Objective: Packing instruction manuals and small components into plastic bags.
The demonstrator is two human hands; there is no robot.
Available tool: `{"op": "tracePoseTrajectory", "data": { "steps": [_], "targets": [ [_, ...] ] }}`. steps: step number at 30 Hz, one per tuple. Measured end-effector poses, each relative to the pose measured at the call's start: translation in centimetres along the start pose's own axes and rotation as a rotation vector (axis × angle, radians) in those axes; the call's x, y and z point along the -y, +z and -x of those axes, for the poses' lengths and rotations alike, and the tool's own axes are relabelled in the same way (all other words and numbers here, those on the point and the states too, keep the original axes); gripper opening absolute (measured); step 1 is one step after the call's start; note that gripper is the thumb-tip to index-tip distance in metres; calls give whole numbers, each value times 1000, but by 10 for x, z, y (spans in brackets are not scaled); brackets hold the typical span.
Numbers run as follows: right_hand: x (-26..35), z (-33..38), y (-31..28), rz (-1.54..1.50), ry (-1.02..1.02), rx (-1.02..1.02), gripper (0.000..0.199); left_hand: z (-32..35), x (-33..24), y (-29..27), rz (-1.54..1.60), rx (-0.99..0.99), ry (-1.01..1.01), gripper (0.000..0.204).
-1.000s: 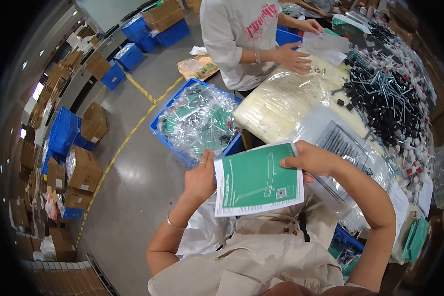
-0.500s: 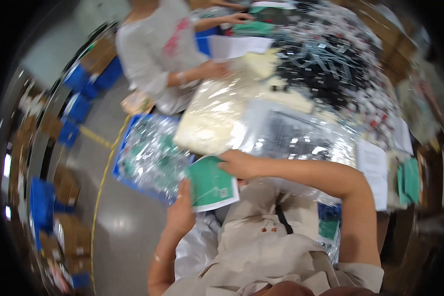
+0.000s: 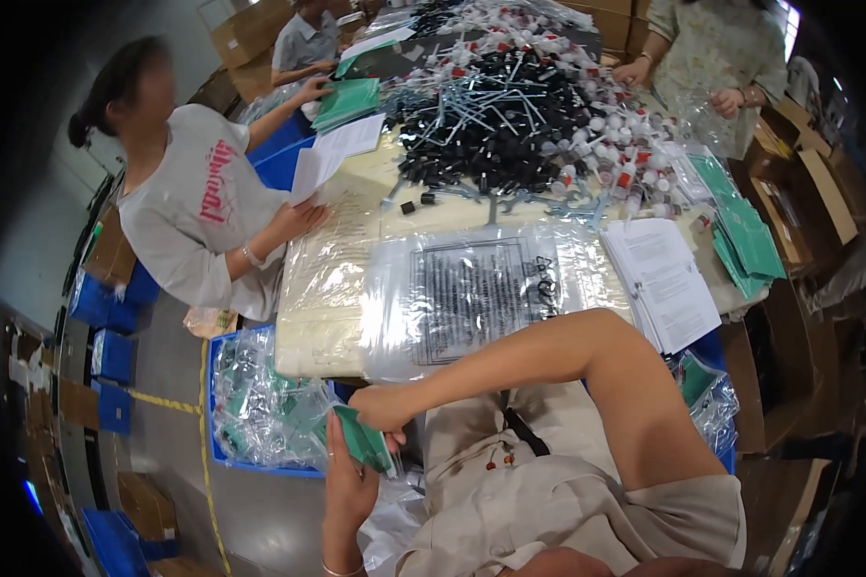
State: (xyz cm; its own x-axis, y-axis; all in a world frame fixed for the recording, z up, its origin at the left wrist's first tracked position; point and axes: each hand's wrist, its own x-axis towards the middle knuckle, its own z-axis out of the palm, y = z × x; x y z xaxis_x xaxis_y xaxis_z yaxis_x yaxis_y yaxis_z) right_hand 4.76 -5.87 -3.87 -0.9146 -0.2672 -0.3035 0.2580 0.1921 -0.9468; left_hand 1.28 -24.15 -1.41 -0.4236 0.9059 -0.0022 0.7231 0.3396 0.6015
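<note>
Below the near edge of the table [image 3: 356, 358], over the person's lap, both hands meet on a green card [image 3: 364, 442]. It looks bent or folded, and only a small part shows, so its full shape is hard to tell. The left hand [image 3: 348, 481] comes up from the bottom edge and holds the card from below; its fingers are tucked behind the card and mostly hidden. The right hand [image 3: 380, 409] reaches across the body and pinches the top of the card, fingers together on it.

Just left of the hands sits a blue bin [image 3: 223, 452] full of clear bags [image 3: 260, 404] with green things inside. The bags are shiny and crumpled, so what is in them is blurry.

On the table near the front edge lies a big clear plastic bag [image 3: 471, 288] with dark printing too small to read. A white paper stack [image 3: 664, 279] lies at the right edge. A pile of black and white small parts [image 3: 520, 125] fills the far side; single pieces are hard to pick out.

Another person in a grey shirt [image 3: 192, 221] stands at the left edge, one hand on the table.
</note>
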Motion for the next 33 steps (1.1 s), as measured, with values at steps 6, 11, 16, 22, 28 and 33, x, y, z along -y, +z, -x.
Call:
{"op": "tracePoseTrajectory", "data": {
  "steps": [6,11,16,22,28,33],
  "targets": [
    [-7,-9,16,107,-3,82,28,1,10,1,172,-72,-31,76],
    [-22,-43,27,-79,95,224,29,-4,-25,-6,236,-40,-92,77],
    [-6,18,-18,409,-492,-121,24,-1,16,-17,45,-54,-67,62],
    [-41,206,-174,1114,173,-846,22,17,66,-34,-391,-122,-109,39],
    [-110,293,-219,1620,464,-808,17,4,67,-33,-414,-173,-231,37],
    [-107,321,-221,1529,359,-795,16,-13,53,-34,-407,-48,-161,40]
  ]
}}
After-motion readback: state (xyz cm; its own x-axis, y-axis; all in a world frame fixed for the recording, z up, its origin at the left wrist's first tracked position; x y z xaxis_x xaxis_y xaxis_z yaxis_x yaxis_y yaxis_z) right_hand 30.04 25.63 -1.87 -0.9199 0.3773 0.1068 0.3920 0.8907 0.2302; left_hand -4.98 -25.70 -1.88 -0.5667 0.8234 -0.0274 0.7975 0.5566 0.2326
